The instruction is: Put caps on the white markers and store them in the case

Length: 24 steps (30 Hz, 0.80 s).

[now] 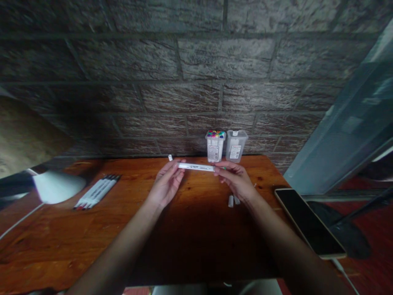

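Observation:
A white marker pen [196, 166] with small dark print on its barrel is held level above the wooden table. My left hand [167, 182] pinches its left end between thumb and fingers. On the other end, my right hand [235, 178] grips the marker, and a bit of green shows by the fingertips. Just below my right wrist lie two white caps, the nearer one [231, 201] in plain sight and the other [236, 200] partly hidden by the hand. Another small white cap [170, 157] stands behind my left hand near the wall.
A clear case of markers with colourful ends [215, 146] and a second clear case [236, 146] stand against the brick wall. Several markers [97, 192] lie in a row at left beside a lamp [58, 187]. A phone [310, 221] with a cable lies at the right edge.

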Available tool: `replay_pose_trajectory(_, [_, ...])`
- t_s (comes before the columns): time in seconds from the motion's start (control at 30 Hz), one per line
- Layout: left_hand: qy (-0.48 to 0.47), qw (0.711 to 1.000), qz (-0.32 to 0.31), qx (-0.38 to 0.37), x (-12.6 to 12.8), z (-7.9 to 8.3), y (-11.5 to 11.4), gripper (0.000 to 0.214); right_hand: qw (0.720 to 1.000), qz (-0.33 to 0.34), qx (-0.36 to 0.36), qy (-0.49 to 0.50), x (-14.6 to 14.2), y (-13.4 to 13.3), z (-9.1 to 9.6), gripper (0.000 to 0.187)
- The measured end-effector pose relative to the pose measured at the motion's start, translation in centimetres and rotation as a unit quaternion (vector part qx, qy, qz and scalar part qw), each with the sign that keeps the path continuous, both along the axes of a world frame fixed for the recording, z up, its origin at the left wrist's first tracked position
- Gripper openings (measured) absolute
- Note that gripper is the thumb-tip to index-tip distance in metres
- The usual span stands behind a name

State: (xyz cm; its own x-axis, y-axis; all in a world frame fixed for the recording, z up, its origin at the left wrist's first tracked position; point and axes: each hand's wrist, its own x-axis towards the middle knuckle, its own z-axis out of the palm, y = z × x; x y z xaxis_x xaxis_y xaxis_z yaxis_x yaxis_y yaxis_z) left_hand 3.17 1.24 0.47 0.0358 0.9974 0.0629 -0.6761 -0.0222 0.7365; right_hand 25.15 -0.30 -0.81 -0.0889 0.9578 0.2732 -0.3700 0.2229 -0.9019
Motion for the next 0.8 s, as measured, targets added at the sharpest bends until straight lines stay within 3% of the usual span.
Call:
replay_pose_trajectory(0.43, [-0.045, 0.998, -0.041, 0.023, -0.3, 0.6, -0.3, 0.018, 0.997, 0.022, -0.026, -0.074, -0.7, -0.5, -0.8, 0.02])
replay_pose_trajectory(0.8, [-0.028, 0.996, -0.068, 0.04, -0.3, 0.4, -0.3, 0.022, 0.981, 0.111, -0.032, -0.154, -3.5, -2.9, 0.4, 0.024])
